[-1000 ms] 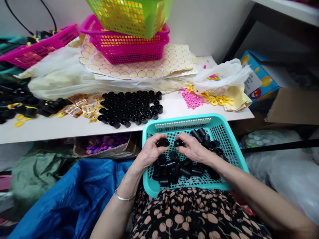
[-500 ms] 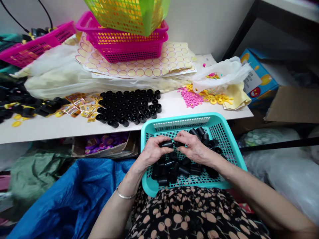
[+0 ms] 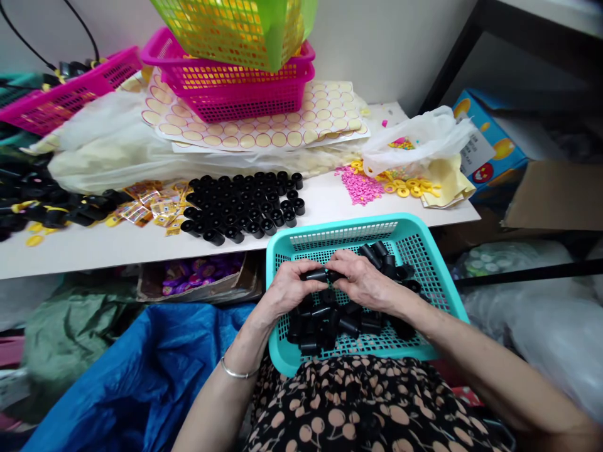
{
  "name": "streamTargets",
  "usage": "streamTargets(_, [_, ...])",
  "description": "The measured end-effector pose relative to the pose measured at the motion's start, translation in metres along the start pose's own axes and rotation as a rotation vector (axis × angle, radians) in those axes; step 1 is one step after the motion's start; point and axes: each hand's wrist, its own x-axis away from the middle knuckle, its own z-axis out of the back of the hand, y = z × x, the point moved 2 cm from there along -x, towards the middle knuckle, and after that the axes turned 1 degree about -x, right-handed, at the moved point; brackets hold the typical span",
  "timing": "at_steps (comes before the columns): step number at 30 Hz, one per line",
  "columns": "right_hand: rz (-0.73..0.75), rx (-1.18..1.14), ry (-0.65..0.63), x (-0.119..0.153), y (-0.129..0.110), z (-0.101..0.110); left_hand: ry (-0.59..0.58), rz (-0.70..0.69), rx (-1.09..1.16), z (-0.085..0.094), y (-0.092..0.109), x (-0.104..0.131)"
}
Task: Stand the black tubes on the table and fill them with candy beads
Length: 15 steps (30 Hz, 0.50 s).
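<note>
Over a turquoise basket, my left hand pinches a black cylinder between thumb and fingers. My right hand grips another black piece, mostly covered by its fingers. The two pieces meet end to end, lying roughly level. Loose black cylinders fill the basket's near part, and several more are at its right side. On the white table beyond stand many black cylinders packed in rows, with printed packets to their left.
Pink beads and yellow rings lie at the table's right, beside a plastic bag. Stacked pink baskets stand behind on circle-printed sheets. A blue box is at right; below left are a carton and blue sheeting.
My right hand has shifted slightly left, and less of its black piece shows between the hands. My left hand stays almost where it was. The camera view has moved slightly.
</note>
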Motion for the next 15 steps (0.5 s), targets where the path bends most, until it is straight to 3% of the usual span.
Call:
streamTargets(4, [-0.011,-0.171,0.089,-0.002,0.001,-0.005,-0.072,0.042,0.060,-0.003,-0.001,0.000])
streamTargets(8, [-0.049,-0.562,0.106,-0.004,-0.002,-0.009,-0.163,0.097,0.121,0.001,-0.001,0.003])
streamTargets(10, [-0.094,-0.724,0.120,-0.004,-0.002,-0.008,-0.138,0.058,0.078,0.009,-0.001,0.006])
streamTargets(13, [-0.145,-0.667,0.215,-0.003,0.004,-0.005,0.059,-0.088,0.036,0.029,-0.002,0.012])
streamTargets(15, [-0.161,-0.487,0.245,-0.001,0.013,-0.005,0.322,-0.179,0.035,0.050,-0.007,0.018])
